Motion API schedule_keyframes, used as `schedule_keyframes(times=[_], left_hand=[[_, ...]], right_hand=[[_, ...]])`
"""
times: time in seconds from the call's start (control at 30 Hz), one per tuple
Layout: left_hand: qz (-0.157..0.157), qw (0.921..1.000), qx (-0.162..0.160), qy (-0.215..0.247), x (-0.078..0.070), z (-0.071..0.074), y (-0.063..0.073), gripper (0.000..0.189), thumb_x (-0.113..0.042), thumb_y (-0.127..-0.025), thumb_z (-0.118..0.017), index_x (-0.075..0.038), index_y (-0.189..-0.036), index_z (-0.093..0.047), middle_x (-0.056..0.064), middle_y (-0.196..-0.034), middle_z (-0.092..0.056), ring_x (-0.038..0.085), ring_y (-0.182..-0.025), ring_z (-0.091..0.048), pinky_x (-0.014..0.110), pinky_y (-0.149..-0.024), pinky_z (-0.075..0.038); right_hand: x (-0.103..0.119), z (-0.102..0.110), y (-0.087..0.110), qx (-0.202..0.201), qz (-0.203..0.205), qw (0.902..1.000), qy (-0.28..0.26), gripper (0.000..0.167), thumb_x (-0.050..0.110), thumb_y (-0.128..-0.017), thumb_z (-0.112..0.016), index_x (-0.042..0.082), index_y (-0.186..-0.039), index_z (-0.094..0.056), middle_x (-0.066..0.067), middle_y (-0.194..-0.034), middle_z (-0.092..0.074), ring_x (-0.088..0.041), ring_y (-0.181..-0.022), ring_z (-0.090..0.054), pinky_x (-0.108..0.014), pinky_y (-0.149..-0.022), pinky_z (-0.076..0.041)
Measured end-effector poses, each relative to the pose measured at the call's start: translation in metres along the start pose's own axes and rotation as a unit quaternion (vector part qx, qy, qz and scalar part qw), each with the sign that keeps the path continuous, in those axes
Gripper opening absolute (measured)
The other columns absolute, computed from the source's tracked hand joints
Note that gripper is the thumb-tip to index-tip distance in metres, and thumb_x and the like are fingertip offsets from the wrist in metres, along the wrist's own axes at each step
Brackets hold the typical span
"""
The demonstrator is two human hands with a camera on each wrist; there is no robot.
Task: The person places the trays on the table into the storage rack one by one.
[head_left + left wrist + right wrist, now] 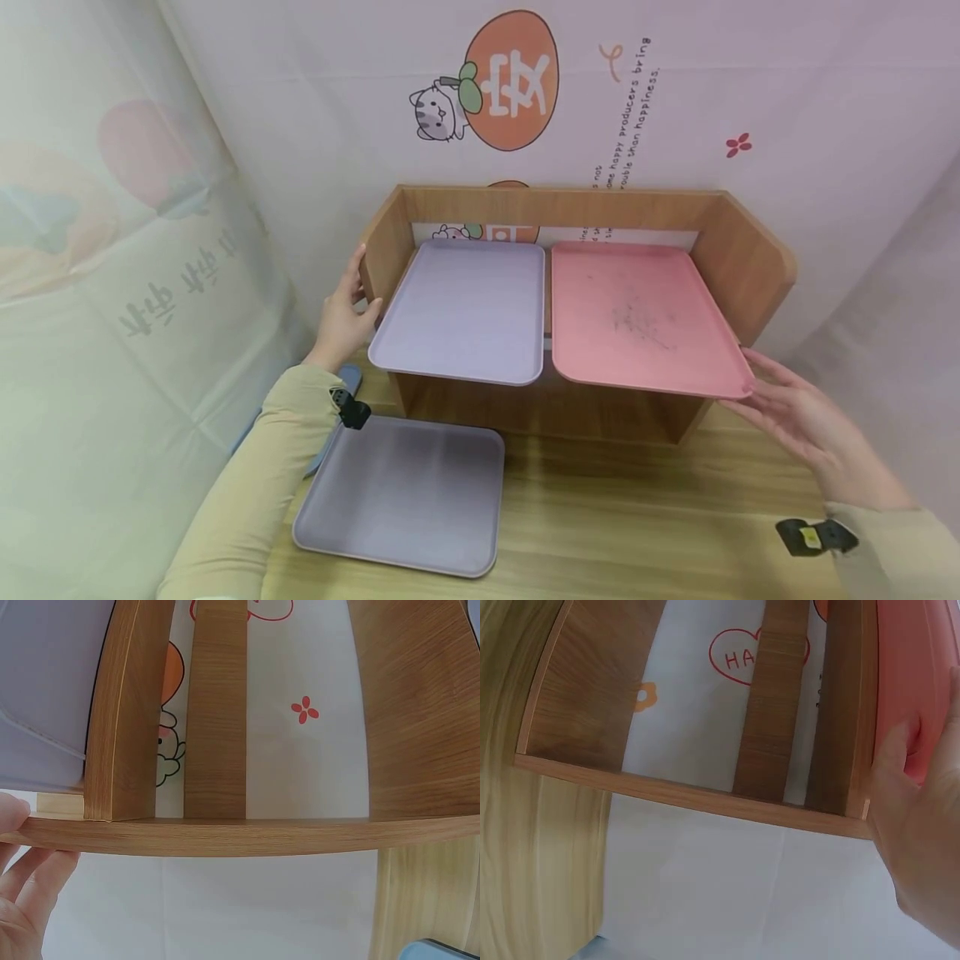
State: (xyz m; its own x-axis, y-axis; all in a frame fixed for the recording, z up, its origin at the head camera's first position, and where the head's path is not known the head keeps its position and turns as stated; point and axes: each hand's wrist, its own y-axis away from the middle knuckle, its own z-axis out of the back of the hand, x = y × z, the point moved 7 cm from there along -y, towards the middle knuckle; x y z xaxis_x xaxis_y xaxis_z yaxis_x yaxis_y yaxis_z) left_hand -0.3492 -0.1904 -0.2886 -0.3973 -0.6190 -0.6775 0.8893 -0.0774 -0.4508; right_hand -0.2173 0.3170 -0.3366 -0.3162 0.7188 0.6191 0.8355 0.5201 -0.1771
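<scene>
Your right hand (798, 421) pinches the near right corner of the pink tray (637, 321); your left hand (345, 321) grips the left side of the shelf (750, 258). The pink tray lies on the shelf's right, beside the lilac tray (465, 312). You seem to be seating it; next probably calls for a level push farther in.

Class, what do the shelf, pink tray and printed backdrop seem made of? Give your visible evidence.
Shelf: wood or wood-effect board, low sheen; brown grain shows.
Pink tray: probably moulded plastic, smooth, fairly matte; rounded corners, thin raised rim.
Printed backdrop: likely fabric, matte; soft creases show, but no weave is visible.
</scene>
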Motion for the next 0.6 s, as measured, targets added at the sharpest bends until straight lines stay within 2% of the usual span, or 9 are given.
schedule_keyframes(times=[0.2, 0.37, 0.6], left_hand=[[0.001, 1.0000, 0.001, -0.002, -0.001, 0.000, 0.000, 0.084, -0.001, -0.091, -0.057, -0.036, -0.151, -0.011, 0.027, -0.144, -0.039, 0.048, -0.117, -0.053, 0.056, -0.087, -0.050], [0.001, 1.0000, 0.002, -0.001, -0.002, 0.000, 0.000, 0.084, 0.000, -0.091, -0.057, -0.034, -0.151, -0.011, 0.027, -0.144, -0.040, 0.049, -0.116, -0.053, 0.056, -0.087, -0.050], [0.003, 1.0000, 0.001, -0.001, -0.002, 0.000, -0.001, 0.084, -0.001, -0.091, -0.057, -0.035, -0.151, -0.010, 0.027, -0.143, -0.040, 0.048, -0.116, -0.053, 0.056, -0.087, -0.050]], right_hand=[[-0.001, 0.002, 0.000, 0.015, -0.018, 0.9991, -0.035, 0.050, -0.007, -0.100, -0.013, 0.002, -0.128, -0.053, -0.021, -0.126, -0.057, -0.036, -0.118, -0.055, -0.044, -0.102, -0.044], [-0.002, 0.005, 0.003, 0.021, -0.010, 0.9990, -0.037, 0.050, -0.005, -0.100, -0.012, 0.003, -0.130, -0.052, -0.019, -0.129, -0.056, -0.034, -0.120, -0.054, -0.042, -0.104, -0.044], [-0.009, 0.007, 0.011, 0.071, -0.007, 0.9959, -0.056, 0.053, 0.003, -0.101, -0.005, 0.002, -0.135, -0.047, -0.016, -0.135, -0.052, -0.030, -0.126, -0.050, -0.041, -0.109, -0.038]])
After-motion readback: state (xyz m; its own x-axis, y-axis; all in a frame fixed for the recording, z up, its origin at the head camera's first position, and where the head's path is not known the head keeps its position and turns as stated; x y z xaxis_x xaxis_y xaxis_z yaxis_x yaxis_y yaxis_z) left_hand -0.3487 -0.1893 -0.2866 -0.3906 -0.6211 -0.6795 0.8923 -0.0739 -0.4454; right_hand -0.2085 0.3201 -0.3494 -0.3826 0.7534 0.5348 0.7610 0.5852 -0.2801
